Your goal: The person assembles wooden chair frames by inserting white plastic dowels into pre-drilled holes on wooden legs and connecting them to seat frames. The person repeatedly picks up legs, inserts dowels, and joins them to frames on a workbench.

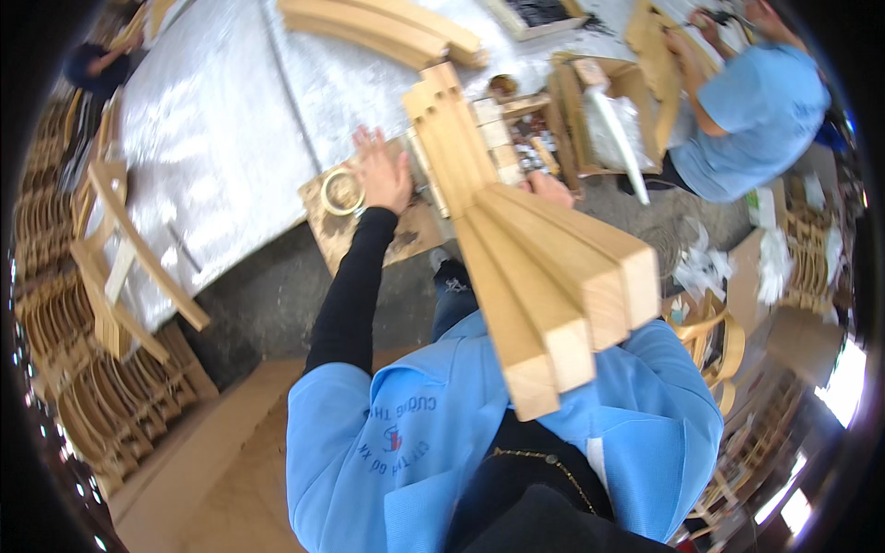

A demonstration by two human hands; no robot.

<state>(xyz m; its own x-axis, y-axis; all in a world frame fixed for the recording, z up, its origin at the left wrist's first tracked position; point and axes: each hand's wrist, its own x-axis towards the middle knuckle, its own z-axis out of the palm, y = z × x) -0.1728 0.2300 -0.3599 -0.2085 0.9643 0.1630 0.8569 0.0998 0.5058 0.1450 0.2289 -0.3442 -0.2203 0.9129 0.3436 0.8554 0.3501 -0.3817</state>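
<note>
My left hand (383,172) lies flat with its fingers spread, at the edge of a small wooden board (406,235). Beside it on that board sits a round, pale-rimmed container (341,192) with brownish contents. A fanned bundle of several light wooden bars (544,267) slants across the middle, its thick square ends close to my chest. My right hand (551,189) grips the bundle at its right side. The bars cover most of the right forearm and some of the fingers.
A silvery covered table (212,138) bears curved wooden pieces (383,32) and a wooden frame (124,249). On the right, an open box (636,92) holds plastic, near a small parts box (535,138). A co-worker (756,120) handles wood there. Stacked curved parts (120,396) stand left.
</note>
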